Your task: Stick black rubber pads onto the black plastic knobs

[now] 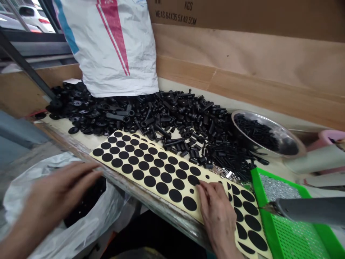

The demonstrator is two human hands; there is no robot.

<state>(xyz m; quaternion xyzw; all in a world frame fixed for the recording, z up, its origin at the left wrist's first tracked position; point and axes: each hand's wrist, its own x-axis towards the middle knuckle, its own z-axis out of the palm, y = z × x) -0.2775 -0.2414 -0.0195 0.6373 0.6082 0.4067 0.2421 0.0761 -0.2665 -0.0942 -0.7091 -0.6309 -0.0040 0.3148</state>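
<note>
A cream sheet (88, 154) of round black stickers lies along the table's front edge. On its right part rests my right hand (217, 212), thumb and fingertips closed together at the edge of a round black sticker (193, 180). Small black dots show on bare backing around those fingertips. A second sheet (252, 216) with larger black rounds lies partly under my right hand. My left hand (58, 196), smeared by motion, hovers over an open white plastic bag (107, 205) with black pieces inside. Its fingers are stretched out, and I see nothing in them.
Behind the sheets spreads a heap of black plastic parts (172, 111). A white woven sack (115, 46) stands behind it. To the right are a metal bowl (293, 144) of black pieces, a green basket (272, 230) with small silvery pieces, and a dark pen-shaped tool (309, 210).
</note>
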